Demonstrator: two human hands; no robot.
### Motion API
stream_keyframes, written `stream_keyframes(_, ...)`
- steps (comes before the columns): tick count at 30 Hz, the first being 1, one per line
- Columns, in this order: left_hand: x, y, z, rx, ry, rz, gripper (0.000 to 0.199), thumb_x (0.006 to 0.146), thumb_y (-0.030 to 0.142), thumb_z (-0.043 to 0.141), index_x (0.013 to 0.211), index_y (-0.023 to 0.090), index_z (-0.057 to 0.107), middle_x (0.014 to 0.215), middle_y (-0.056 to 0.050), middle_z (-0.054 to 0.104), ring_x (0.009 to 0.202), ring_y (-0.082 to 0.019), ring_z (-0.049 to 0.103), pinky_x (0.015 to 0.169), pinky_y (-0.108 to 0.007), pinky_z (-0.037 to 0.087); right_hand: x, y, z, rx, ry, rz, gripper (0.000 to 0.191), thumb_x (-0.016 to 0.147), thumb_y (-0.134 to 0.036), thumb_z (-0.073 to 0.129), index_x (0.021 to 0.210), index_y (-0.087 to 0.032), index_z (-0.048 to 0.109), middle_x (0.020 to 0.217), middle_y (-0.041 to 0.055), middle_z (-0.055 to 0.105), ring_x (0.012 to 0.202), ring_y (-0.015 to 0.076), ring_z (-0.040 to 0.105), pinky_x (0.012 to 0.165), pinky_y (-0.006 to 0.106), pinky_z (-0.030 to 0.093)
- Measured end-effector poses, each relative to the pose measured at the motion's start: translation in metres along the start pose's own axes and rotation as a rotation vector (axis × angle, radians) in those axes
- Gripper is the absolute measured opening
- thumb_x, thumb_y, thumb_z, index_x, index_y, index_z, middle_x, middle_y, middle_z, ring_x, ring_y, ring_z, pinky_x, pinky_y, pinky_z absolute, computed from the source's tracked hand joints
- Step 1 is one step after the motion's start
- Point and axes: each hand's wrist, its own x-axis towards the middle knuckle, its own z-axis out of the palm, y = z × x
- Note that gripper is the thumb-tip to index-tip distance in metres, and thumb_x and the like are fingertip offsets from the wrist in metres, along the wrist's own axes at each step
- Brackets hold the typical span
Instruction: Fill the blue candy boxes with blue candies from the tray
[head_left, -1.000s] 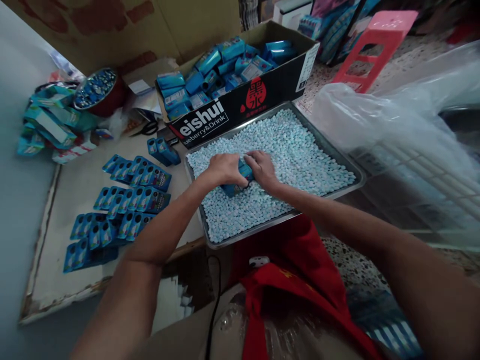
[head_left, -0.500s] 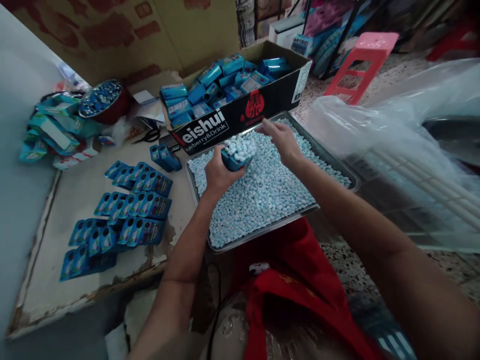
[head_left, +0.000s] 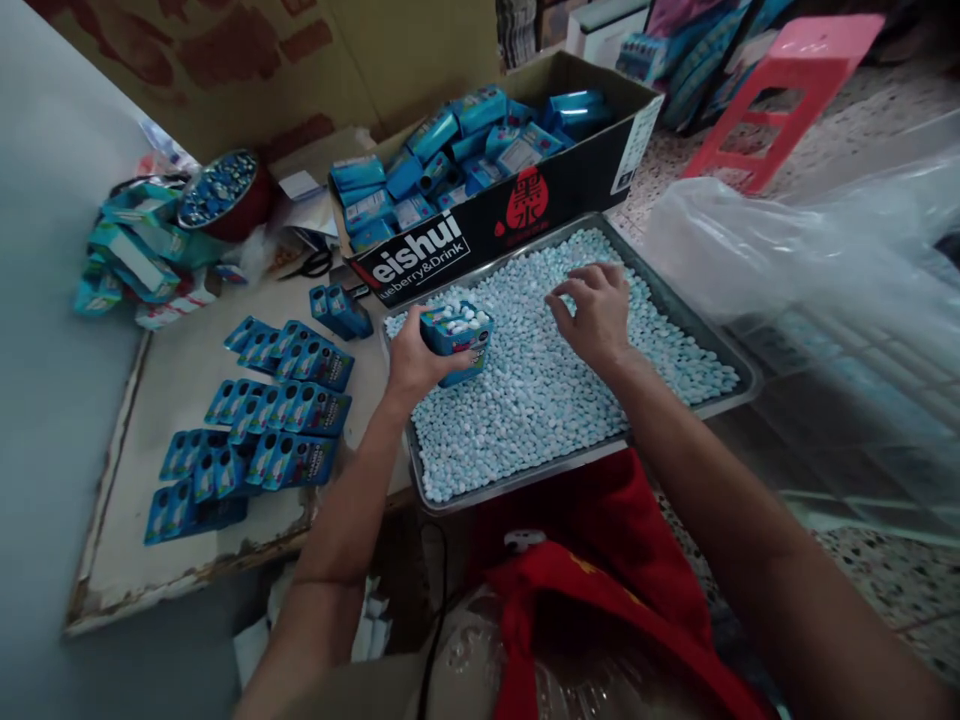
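My left hand (head_left: 412, 362) grips a small group of blue candy boxes (head_left: 466, 348) over the left side of a metal tray (head_left: 525, 470). White pieces show in their open tops. A broad layer of pale blue and white candies (head_left: 517, 400) covers the tray. Above its right half hovers my right hand (head_left: 598, 312), fingers bent and thumb apart, with nothing visible in it. On the table to the left stand several rows of blue boxes (head_left: 300, 460) with dark round openings in their tops.
Behind the tray is a black carton (head_left: 487, 225) heaped with blue boxes. A red bowl (head_left: 259, 205) of small blue-and-silver items, scissors (head_left: 315, 263) and flattened cartons (head_left: 135, 255) lie at the back left. Clear plastic sheeting (head_left: 742, 240) and a pink stool (head_left: 787, 110) are to the right.
My left hand has shifted left and lowered the boxes; the heap of candies on them is gone, leaving pieces level in the tops. My right hand has moved right and down, its fingers more bent.
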Motion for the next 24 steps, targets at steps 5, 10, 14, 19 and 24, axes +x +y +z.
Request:
stream_keyframes(5, 0.005, 0.0, -0.003, 0.048, -0.013, -0.019, 0.076, 0.061, 0.039, 0.1, 0.124, 0.025, 0.061, 0.119, -0.006, 0.077, 0.115, -0.035, 0.076, 0.098, -0.044, 0.062, -0.001, -0.001, 0.0, -0.029, 0.018, 0.004, 0.027, 0.108, -0.044, 0.058, 0.102, -0.026, 0.076, 0.138, 0.0165, 0.07, 0.145, 0.0408, 0.048, 0.124, 0.06, 0.037)
stream_keyframes(10, -0.006, -0.005, -0.003, -0.041, -0.068, 0.073, 0.079, 0.064, 0.044, 0.1, 0.129, 0.025, 0.059, 0.12, -0.008, 0.076, 0.114, -0.033, 0.077, 0.096, -0.043, 0.063, 0.0, 0.002, 0.001, -0.063, 0.031, -0.026, 0.027, 0.107, -0.042, 0.058, 0.102, -0.024, 0.078, 0.134, 0.0168, 0.072, 0.142, 0.0403, 0.05, 0.124, 0.061, 0.039)
stream_keyframes(14, -0.019, -0.021, 0.009, -0.208, -0.061, 0.113, 0.086, 0.062, 0.043, 0.101, 0.133, 0.026, 0.056, 0.131, -0.01, 0.075, 0.12, -0.033, 0.076, 0.101, -0.045, 0.065, -0.002, 0.008, 0.004, -0.109, 0.079, -0.057, 0.027, 0.105, -0.043, 0.059, 0.102, -0.025, 0.079, 0.132, 0.0159, 0.073, 0.14, 0.0396, 0.053, 0.12, 0.061, 0.045)
stream_keyframes(19, -0.022, -0.023, 0.036, -0.426, 0.049, 0.009, 0.096, 0.057, 0.044, 0.104, 0.134, 0.029, 0.049, 0.143, -0.012, 0.071, 0.128, -0.035, 0.075, 0.108, -0.051, 0.065, 0.004, 0.025, 0.014, -0.139, 0.094, -0.091, 0.037, 0.102, -0.052, 0.054, 0.102, -0.027, 0.081, 0.13, 0.0185, 0.074, 0.135, 0.0402, 0.06, 0.114, 0.066, 0.049)
stream_keyframes(24, -0.06, -0.001, 0.005, -0.433, 0.146, 0.043, 0.088, 0.065, 0.038, 0.102, 0.138, 0.028, 0.053, 0.137, -0.01, 0.074, 0.128, -0.033, 0.076, 0.11, -0.048, 0.065, 0.006, 0.054, 0.026, -0.078, 0.242, -0.05, 0.048, 0.08, -0.076, 0.05, 0.069, -0.036, 0.074, 0.098, 0.0225, 0.08, 0.106, 0.0413, 0.075, 0.105, 0.071, 0.048)
